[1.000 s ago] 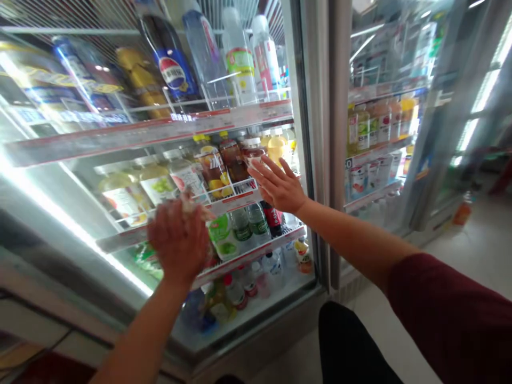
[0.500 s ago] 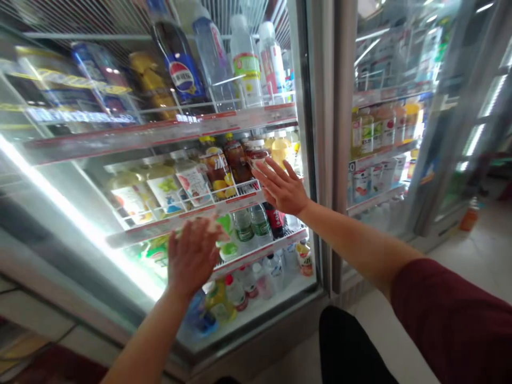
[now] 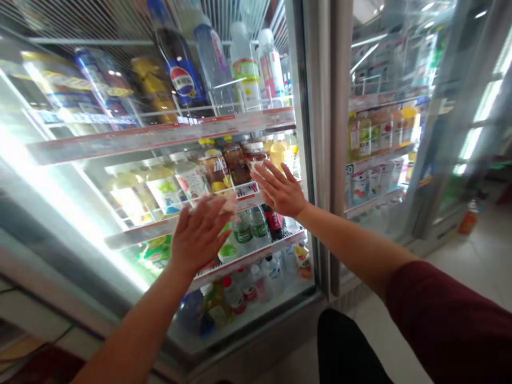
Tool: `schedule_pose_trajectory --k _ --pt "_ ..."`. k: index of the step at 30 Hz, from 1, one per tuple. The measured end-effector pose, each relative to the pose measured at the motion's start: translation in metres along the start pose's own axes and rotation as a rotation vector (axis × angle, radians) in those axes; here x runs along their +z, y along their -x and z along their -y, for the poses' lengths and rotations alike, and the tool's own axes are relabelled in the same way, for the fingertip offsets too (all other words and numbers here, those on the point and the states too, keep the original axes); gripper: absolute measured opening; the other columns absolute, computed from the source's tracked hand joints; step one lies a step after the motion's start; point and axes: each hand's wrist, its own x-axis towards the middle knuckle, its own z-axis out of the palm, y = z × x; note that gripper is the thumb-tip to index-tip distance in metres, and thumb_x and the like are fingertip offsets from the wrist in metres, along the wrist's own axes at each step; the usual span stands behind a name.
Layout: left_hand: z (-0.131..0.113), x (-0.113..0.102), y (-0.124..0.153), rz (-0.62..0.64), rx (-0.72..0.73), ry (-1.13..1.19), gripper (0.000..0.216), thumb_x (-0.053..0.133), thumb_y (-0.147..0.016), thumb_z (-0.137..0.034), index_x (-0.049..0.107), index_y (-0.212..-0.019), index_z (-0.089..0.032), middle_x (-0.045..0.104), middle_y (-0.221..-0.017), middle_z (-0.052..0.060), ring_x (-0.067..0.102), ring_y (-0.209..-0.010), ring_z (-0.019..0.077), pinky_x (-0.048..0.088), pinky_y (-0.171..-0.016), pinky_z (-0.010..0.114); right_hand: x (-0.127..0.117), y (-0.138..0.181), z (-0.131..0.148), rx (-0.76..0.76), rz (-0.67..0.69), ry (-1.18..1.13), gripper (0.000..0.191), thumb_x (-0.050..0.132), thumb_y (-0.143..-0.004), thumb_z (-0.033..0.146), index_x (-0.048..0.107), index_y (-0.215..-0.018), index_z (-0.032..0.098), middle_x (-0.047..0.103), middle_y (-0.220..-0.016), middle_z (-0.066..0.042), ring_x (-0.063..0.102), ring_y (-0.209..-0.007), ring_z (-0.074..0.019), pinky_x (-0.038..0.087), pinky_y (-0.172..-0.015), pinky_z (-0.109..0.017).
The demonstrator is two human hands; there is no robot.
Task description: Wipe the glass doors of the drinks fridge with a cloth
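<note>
My left hand (image 3: 196, 234) lies against the glass door (image 3: 140, 290) of a lit drinks cooler, fingers stretched. A pale pinkish crumpled cloth (image 3: 230, 205) shows beyond its fingertips, pressed under the hand; most of it is hidden. Farther right and higher, my right hand (image 3: 282, 189) rests flat near the door's right edge, fingers spread, holding nothing. Behind the glass in front of the right hand are brown tea bottles (image 3: 214, 165) and a dark bottle with a red label (image 3: 274, 220). Green-labelled water bottles (image 3: 259, 226) stand between the two hands.
A large cola bottle (image 3: 182, 69) and other drinks fill the top shelf (image 3: 168, 136). The metal door frame (image 3: 320, 133) runs upright at the right. Beyond it stands a second cooler with juice bottles (image 3: 365, 133). An orange bottle (image 3: 468, 217) is on the floor at far right.
My left hand has slid up and slightly right across the glass, with the cloth beneath it. My right hand has stayed nearly in place. The view has shifted slightly.
</note>
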Motion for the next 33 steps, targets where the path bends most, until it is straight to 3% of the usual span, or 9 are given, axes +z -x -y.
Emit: schedule_pose_trajectory --k 2,8,12,15,19,23,25,28,33 --pt "0.008 -0.002 -0.013 0.009 0.053 -0.009 0.061 0.057 -0.100 -0.039 0.036 -0.157 -0.039 0.031 -0.168 -0.002 0.015 -0.160 0.0242 0.011 -0.132 0.057 0.000 0.000 0.000 -0.009 -0.014 0.002 0.075 0.044 -0.103 0.024 0.001 -0.164 0.036 0.033 -0.166 0.004 0.026 -0.157 -0.0216 0.015 -0.135 -0.050" --pt "0.059 -0.040 -0.089 -0.175 -0.422 -0.125 0.062 0.035 -0.107 -0.049 0.033 -0.158 -0.015 0.002 -0.172 0.008 -0.004 -0.158 0.0377 0.004 -0.124 0.069 -0.001 0.001 0.000 0.012 -0.008 -0.048 0.072 0.043 -0.103 0.024 0.007 -0.163 0.038 0.036 -0.165 0.005 0.029 -0.156 -0.0230 0.017 -0.134 -0.052" --pt "0.013 -0.036 -0.093 0.168 -0.144 -0.084 0.065 0.016 -0.104 -0.048 0.065 -0.125 -0.010 0.000 -0.170 -0.001 -0.003 -0.157 0.0281 0.004 -0.125 0.053 -0.001 0.004 -0.002 0.001 -0.028 -0.074 0.070 0.040 -0.104 0.022 0.006 -0.163 0.038 0.036 -0.166 0.005 0.029 -0.156 -0.0240 0.019 -0.133 -0.053" --pt "0.004 -0.040 -0.101 0.324 0.041 -0.083 0.072 0.005 -0.099 -0.039 0.064 -0.122 -0.007 0.007 -0.169 -0.001 0.003 -0.156 0.0260 0.000 -0.124 0.046 -0.001 0.006 -0.003 0.007 -0.031 -0.086 0.069 0.038 -0.103 0.022 0.010 -0.164 0.037 0.036 -0.166 0.004 0.029 -0.156 -0.0250 0.019 -0.133 -0.053" --pt "0.057 -0.054 -0.115 -0.065 -0.358 -0.163 0.061 0.019 -0.106 -0.043 0.038 -0.153 -0.010 0.012 -0.172 0.003 -0.001 -0.158 0.0286 -0.003 -0.126 0.053 -0.002 0.008 0.000 0.069 0.024 -0.091 0.064 0.035 -0.104 0.023 0.018 -0.164 0.035 0.037 -0.166 0.002 0.027 -0.157 -0.0262 0.019 -0.131 -0.056" --pt "0.044 -0.026 -0.051 -0.216 -0.575 -0.121 0.059 0.033 -0.108 -0.042 0.027 -0.161 -0.020 0.009 -0.173 0.003 -0.005 -0.161 0.0233 -0.006 -0.130 0.054 -0.004 0.010 0.003 0.113 0.063 -0.091 0.059 0.034 -0.104 0.027 0.028 -0.162 0.033 0.039 -0.166 0.000 0.026 -0.158 -0.0273 0.018 -0.130 -0.059" --pt "0.001 -0.002 0.009 -0.112 -0.402 -0.080 0.060 0.040 -0.105 -0.044 0.034 -0.159 -0.019 0.008 -0.173 0.005 -0.013 -0.160 0.0218 -0.005 -0.131 0.051 -0.004 0.011 0.003 0.128 0.060 -0.102 0.058 0.033 -0.103 0.027 0.031 -0.161 0.032 0.039 -0.165 -0.002 0.026 -0.158 -0.0284 0.018 -0.129 -0.062" --pt "-0.042 0.019 0.090 0.108 -0.058 0.064 0.041 0.048 -0.102 -0.044 0.059 -0.140 -0.033 0.043 -0.161 -0.004 -0.001 -0.160 0.0119 -0.006 -0.133 0.040 -0.002 0.014 0.001 0.105 0.035 -0.076 0.058 0.034 -0.103 0.028 0.033 -0.160 0.029 0.041 -0.165 -0.004 0.027 -0.158 -0.0292 0.021 -0.127 -0.063" --pt "0.010 -0.007 0.141 -0.030 -0.759 -0.155 0.068 0.033 -0.104 -0.053 0.037 -0.157 -0.011 0.016 -0.171 0.012 -0.001 -0.160 0.0308 0.000 -0.131 0.060 0.004 0.020 -0.002 0.017 -0.076 0.009 0.060 0.039 -0.101 0.026 0.035 -0.160 0.025 0.041 -0.164 -0.008 0.029 -0.157 -0.0267 0.023 -0.128 -0.055"
